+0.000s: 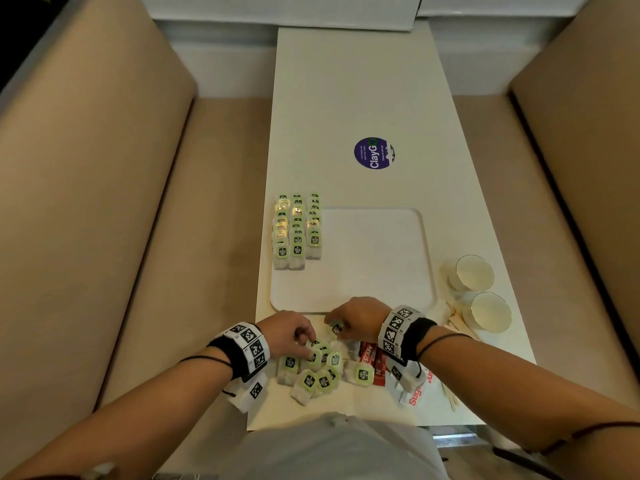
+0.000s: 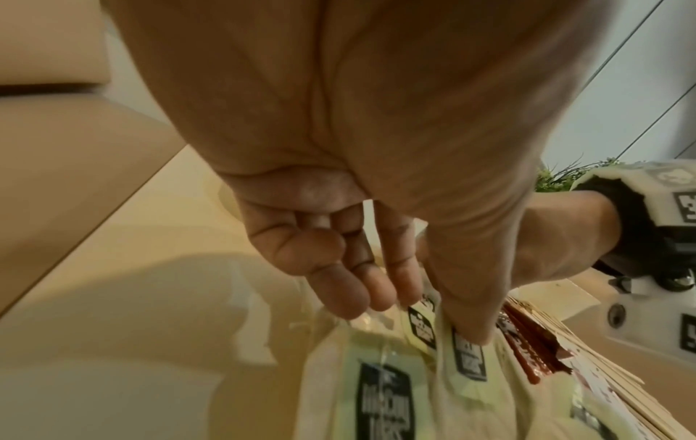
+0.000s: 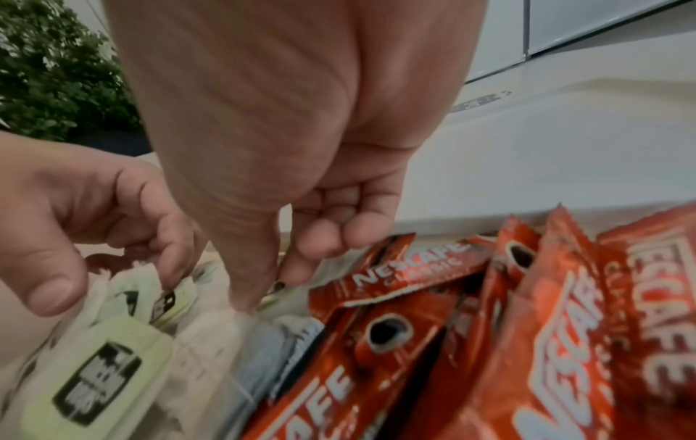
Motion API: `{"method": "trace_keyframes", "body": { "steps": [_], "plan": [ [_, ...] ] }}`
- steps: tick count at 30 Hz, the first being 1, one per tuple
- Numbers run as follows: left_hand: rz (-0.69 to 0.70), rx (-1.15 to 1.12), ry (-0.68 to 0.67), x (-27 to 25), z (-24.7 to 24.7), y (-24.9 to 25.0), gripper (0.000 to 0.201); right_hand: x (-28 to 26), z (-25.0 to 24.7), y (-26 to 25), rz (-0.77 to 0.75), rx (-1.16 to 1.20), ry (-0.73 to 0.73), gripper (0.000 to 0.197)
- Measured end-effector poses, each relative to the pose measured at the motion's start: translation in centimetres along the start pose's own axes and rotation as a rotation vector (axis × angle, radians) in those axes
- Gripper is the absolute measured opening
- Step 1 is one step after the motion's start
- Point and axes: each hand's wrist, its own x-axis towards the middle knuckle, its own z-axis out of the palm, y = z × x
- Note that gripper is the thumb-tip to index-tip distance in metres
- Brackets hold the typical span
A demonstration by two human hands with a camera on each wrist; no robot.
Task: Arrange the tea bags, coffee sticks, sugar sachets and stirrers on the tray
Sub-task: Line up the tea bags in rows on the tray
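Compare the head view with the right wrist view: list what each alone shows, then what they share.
Only the head view: the white tray, three rows of tea bags along its left edge, two paper cups, the round purple sticker.
Only the right wrist view: the Nescafe Classic print on the coffee sticks, foliage behind.
Both: the left hand and right hand picking among the loose tea bags beside the red sticks.
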Motion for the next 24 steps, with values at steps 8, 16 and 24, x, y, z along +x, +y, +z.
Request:
{"method": "trace_keyframes", "body": {
  "steps": [8, 16, 24],
  "plan": [
    [0.005, 0.043, 0.010, -0.1, 1.0, 0.1, 0.023, -0.3, 0.5, -0.9, -0.013, -0.092, -0.061, 0.053],
    [0.032, 0.050, 0.065, -0.4, 0.9, 0.6, 0.010, -0.6, 0.9, -1.3, 0.037, -0.158, -0.092, 0.052],
    [0.073, -0.076, 0.106, -0.8, -0.2, 0.7, 0.010, -0.9, 1.0, -1.0, 0.072, -0.117, -0.086, 0.037]
  ]
}}
